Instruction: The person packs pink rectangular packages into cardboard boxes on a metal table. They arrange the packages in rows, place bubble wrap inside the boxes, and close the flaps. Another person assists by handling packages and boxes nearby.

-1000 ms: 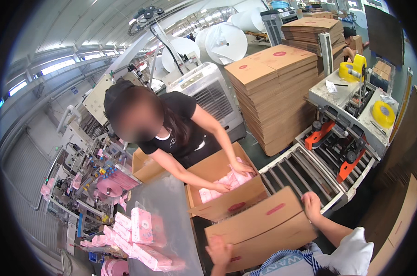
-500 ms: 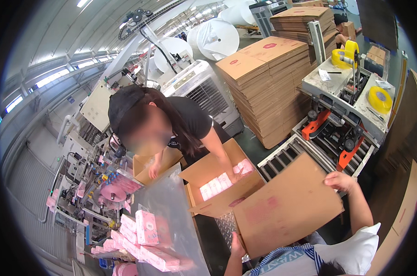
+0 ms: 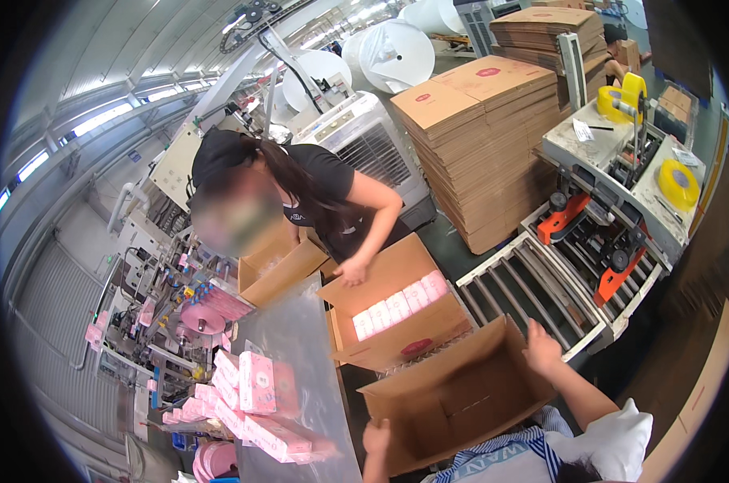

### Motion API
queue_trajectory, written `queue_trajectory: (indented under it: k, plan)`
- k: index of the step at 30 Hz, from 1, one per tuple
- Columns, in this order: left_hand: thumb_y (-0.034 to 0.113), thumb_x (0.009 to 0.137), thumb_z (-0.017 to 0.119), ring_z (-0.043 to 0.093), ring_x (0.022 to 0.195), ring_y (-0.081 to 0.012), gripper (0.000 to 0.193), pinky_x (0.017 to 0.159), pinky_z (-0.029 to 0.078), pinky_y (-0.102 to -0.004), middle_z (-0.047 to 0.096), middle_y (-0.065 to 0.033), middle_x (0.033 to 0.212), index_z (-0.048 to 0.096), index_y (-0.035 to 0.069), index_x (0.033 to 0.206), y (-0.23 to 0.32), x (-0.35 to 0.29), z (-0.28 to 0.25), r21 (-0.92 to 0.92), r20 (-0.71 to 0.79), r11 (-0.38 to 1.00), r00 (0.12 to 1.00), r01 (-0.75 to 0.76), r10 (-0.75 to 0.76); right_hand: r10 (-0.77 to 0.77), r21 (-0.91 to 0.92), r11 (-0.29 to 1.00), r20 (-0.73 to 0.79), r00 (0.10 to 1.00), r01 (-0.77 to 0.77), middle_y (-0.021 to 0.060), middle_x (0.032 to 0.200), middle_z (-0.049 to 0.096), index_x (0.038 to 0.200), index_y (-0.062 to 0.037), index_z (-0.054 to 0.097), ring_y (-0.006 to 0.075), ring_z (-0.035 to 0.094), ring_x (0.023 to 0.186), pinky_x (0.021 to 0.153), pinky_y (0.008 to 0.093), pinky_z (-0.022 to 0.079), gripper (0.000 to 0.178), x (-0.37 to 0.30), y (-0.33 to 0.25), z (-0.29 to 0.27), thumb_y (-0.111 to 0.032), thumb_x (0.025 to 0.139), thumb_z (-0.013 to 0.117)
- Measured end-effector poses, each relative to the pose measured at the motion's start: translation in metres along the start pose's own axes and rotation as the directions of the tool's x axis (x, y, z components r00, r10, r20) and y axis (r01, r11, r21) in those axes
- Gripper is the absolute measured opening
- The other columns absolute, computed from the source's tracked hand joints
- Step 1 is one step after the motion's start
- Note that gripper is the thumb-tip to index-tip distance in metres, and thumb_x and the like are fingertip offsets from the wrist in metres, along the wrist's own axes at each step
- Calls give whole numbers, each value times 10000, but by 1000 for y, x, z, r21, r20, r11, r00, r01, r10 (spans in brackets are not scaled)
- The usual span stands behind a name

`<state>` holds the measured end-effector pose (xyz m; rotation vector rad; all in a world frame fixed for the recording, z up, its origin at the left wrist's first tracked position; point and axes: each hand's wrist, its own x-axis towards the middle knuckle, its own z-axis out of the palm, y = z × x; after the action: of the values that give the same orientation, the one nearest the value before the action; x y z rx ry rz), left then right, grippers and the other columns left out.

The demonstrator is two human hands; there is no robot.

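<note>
An opened-out cardboard box stands in front of me, its inside bare and its top flaps raised. My left hand grips its left side, thumb at the edge. On the far right side, my right hand holds the box wall, with the fingertips upward along the edge. Just beyond it sits another carton with a row of pink-and-white packs inside. Across from me, a person in a black cap and dark shirt has one hand over that carton's left rim.
Left of the box, pink packs are heaped on a grey metal table. A roller conveyor with a tape-sealing machine stands at the right. Flat cardboard is stacked behind. A third carton is near the co-worker.
The flat folded cardboard in my hands has opened into a box. My left hand moved left, my right hand left and down. The co-worker's arm drew back from the packs.
</note>
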<state>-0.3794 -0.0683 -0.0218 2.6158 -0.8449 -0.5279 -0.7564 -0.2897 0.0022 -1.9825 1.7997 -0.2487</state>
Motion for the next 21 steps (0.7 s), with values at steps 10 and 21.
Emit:
queue_trajectory:
  k: [10, 21]
  plan:
    - [416, 855, 622, 623, 854, -361, 550, 706, 501, -450, 636, -185, 1011, 467, 139, 1305, -30, 39, 53, -10, -148, 990, 979, -139, 136, 92, 537, 812, 271, 958, -230, 94, 989, 669, 1154, 29, 583, 188, 622, 886, 797, 312, 485, 356, 36, 157, -1, -41, 804, 573]
    - [304, 850, 546, 406, 1241, -326, 546, 1046, 319, -429, 373, -163, 1401, 458, 26, 1312, -86, 82, -94, 391, -297, 915, 955, 102, 21, 12, -71, 997, -119, 993, -21, 164, 1058, 619, 1245, 61, 478, 268, 607, 927, 839, 364, 470, 459, 52, 37, 77, -139, 854, 607]
